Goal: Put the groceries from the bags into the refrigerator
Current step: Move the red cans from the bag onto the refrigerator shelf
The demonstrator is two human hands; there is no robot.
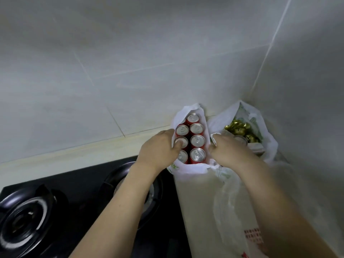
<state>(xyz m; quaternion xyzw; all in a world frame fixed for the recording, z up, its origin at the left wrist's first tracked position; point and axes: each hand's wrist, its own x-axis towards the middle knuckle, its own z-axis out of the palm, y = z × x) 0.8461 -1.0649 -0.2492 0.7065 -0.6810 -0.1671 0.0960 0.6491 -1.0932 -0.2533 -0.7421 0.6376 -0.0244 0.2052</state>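
Fingers (179, 145) of my left hand (158, 148) curl over the near-left edge of the pack of cans (191, 138), the thumb tip pressing on one silver lid while the rest grip the side through the plastic. My right hand (229, 151) pinches the white bag (188, 169) at the pack's right side, fingers bent around its crumpled rim. Red cans with silver pull-tab tops stand upright in two rows, seven lids showing, still inside that bag on the pale counter (197, 202) against the tiled wall (130, 71). Just right of it, in the corner, a second bag (268, 138) holds gold-wrapped pieces (240, 127). Left of the counter lies the black gas stove (55, 202).
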